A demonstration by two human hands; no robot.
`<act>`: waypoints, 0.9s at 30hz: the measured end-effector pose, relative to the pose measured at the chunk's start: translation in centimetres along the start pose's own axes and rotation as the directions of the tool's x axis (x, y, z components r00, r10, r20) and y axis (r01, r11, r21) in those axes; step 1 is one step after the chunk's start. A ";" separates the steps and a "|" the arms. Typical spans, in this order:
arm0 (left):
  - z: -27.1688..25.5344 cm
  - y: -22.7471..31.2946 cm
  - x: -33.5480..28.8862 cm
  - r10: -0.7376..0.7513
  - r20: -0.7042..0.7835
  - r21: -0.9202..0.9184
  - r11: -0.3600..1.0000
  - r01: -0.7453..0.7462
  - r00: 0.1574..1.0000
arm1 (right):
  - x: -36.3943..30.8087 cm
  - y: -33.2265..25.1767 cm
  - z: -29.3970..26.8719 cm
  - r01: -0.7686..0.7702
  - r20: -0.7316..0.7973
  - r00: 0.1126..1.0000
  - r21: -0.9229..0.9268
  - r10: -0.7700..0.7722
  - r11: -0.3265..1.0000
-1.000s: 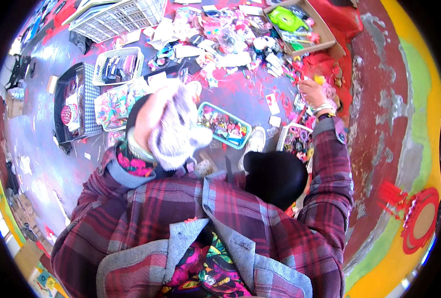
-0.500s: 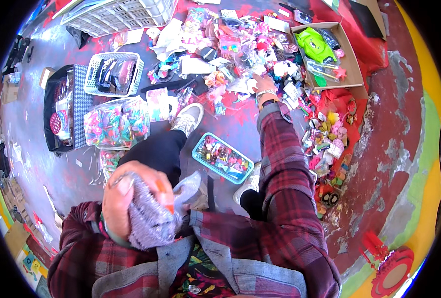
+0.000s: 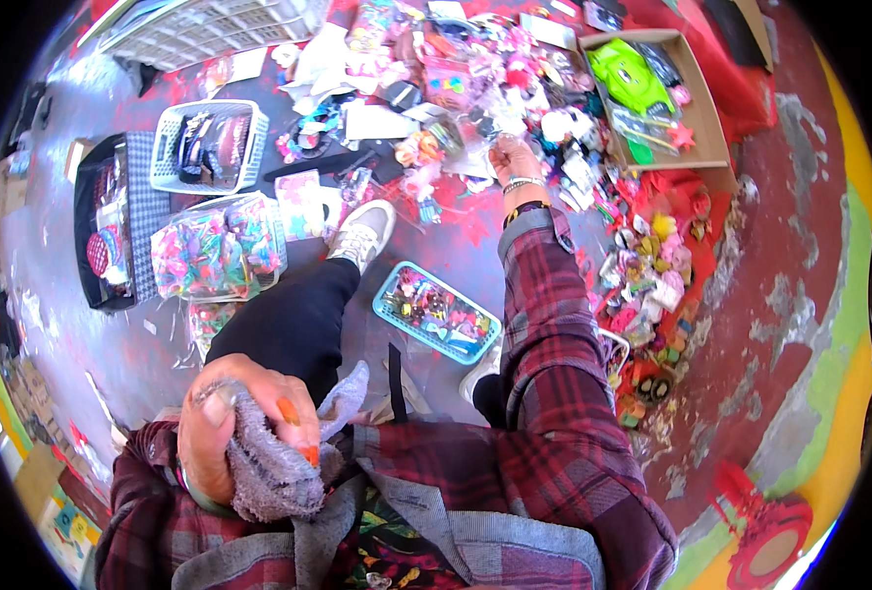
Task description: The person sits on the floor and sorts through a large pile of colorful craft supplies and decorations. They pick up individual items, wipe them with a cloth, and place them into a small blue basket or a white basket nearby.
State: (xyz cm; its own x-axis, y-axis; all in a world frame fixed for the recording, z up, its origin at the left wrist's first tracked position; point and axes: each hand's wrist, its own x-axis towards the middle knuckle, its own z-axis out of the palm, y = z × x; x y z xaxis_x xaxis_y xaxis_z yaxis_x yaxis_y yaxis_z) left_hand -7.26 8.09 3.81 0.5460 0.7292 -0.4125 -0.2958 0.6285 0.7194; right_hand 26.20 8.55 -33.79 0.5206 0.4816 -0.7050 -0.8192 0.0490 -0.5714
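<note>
My left hand [image 3: 222, 418] is closed round a fuzzy grey-lilac cloth [image 3: 269, 477], held close to my chest with one end sticking out past the fingers. Stretched far forward, my right hand [image 3: 517, 160] is at the near edge of a heap of small goods [image 3: 448, 87]. Its fingers are curled in beside a clear plastic packet [image 3: 473, 162]; what they hold, if anything, is too small to make out. Between my feet lies a light-blue tray [image 3: 389, 313] of small colourful hair accessories.
A cardboard box [image 3: 703, 118] with a green bag stands at the far right. To the left are a white basket [image 3: 255, 157], a black box [image 3: 149, 231] and a bag of colourful pieces [image 3: 222, 248]. A pale crate [image 3: 210, 34] stands behind. Small goods line the right side.
My right hand has drawn its fingers in and shifted slightly left. My left hand has moved a little down and left with the cloth. The whole view has shifted slightly.
</note>
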 end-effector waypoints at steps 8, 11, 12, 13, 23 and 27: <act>0.7 -0.6 -1.1 -0.013 0.073 -0.002 1.000 0.013 0.997 | -6.5 -9.8 -15.8 0.009 0.019 1.000 -0.668 0.005 0.745; 0.8 -0.9 -0.8 -0.021 0.069 0.004 1.000 0.021 0.997 | -8.6 -16.3 -26.7 0.333 0.403 0.870 -0.905 -0.286 -0.263; 0.9 -0.9 -0.9 -0.017 0.061 0.014 1.000 0.016 0.998 | -9.1 -18.1 -28.2 0.198 0.329 0.882 -0.908 -0.337 -0.369; 1.0 -0.9 -1.0 -0.013 0.054 0.024 1.000 0.012 0.998 | -9.4 -19.7 -29.3 0.014 0.192 0.895 -0.914 -0.402 -0.405; 1.9 -1.5 -0.1 -0.016 0.041 0.066 0.998 0.013 0.999 | -4.7 -21.6 -30.6 -0.390 0.014 0.864 -0.615 -0.504 -0.685; 2.2 -2.0 0.9 -0.031 0.046 0.087 0.996 0.027 0.998 | -0.2 -16.1 -24.0 0.077 0.304 0.797 -0.908 -0.522 -0.412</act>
State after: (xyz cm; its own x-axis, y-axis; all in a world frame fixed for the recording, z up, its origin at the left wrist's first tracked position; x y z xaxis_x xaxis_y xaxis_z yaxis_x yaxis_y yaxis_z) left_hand -4.44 6.90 3.21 0.5906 0.6958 -0.4086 -0.2118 0.6223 0.7536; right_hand 45.07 -13.40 -34.49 0.7693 0.6244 -0.1354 0.5959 -0.7776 -0.2007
